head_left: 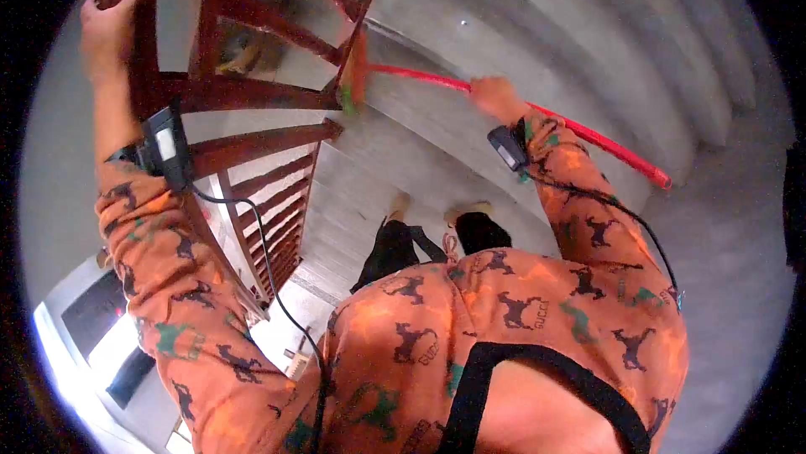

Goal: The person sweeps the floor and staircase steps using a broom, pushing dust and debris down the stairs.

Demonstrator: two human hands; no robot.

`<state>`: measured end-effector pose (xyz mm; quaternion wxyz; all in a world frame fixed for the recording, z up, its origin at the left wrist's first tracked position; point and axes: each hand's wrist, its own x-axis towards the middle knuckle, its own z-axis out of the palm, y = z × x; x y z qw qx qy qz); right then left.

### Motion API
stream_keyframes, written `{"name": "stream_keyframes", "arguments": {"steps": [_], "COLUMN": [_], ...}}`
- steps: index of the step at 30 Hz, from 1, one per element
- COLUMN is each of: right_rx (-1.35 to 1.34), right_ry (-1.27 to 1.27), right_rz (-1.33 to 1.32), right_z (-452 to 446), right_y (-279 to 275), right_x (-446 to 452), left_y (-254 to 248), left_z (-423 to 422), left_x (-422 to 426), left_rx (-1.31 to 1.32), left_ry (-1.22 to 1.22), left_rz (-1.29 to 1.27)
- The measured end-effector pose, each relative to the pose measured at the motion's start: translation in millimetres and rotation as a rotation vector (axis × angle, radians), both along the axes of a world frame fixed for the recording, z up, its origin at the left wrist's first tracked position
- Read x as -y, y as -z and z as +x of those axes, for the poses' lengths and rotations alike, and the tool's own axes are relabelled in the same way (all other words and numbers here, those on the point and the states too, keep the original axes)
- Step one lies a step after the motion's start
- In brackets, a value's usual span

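Note:
My right hand (497, 99) is closed around the red stick of a broom (609, 143). The stick slants across the stairs. At its far end, blurred orange and green bristles (354, 72) touch or nearly touch the foot of the balusters; I cannot tell which. My left hand (111, 30) grips the dark red-brown wooden handrail (141, 34) at the upper left, its thumb lying along the wood. Both wrists carry a black strapped device with a cable.
Grey steps (537, 26) curve up and round to the right. My feet (467, 212) stand on a step below the broom. Wooden balusters (273, 190) line the left side, with a bright lower area (290, 311) beyond them. A grey wall (747, 286) stands at the right.

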<state>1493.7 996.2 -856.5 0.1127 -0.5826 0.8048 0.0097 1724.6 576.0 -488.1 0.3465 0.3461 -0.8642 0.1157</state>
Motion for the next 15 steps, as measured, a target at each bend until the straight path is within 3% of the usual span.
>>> {"name": "stream_keyframes", "arguments": {"steps": [2,4,5,6,7,9,11,12,13,14,15], "right_rx": [-0.044,0.122,0.108,0.077,0.042,0.321,0.304,0.417,0.479,0.425,0.374], "right_ry": [0.028,0.186,0.232,0.215,0.18,0.34,0.455,0.54,0.585,0.663,0.675], "right_rz": [-0.125,0.178,0.162,0.142,0.12,0.19,0.097,0.265,0.198,0.426,0.41], "right_z": [11,32,29,39,55,76,120,127,134,150,161], "right_y": [-21,-50,-42,-33,-16,24,9,5,-9,-31,-44], "right_x": [2,12,0,-3,-19,-56,-114,-126,-151,-192,-227], "left_y": [-25,-47,-59,-71,-77,-89,-134,-134,-132,-131,-116], "left_z": [-3,-18,-27,-33,-29,-22,-20,-20,-21,-21,-19], "left_x": [6,4,-7,-8,-12,-14,-47,-45,-70,-96,-130], "left_rx": [0.015,0.038,0.051,0.067,-0.033,-0.33,-0.179,-0.11,-0.097,-0.089,-0.144], "left_ry": [0.094,0.231,0.299,0.274,0.425,0.619,0.308,0.151,0.042,-0.084,-0.155], "left_rz": [0.113,0.184,0.224,0.376,0.67,1.288,0.85,0.648,0.471,0.304,0.172]}}
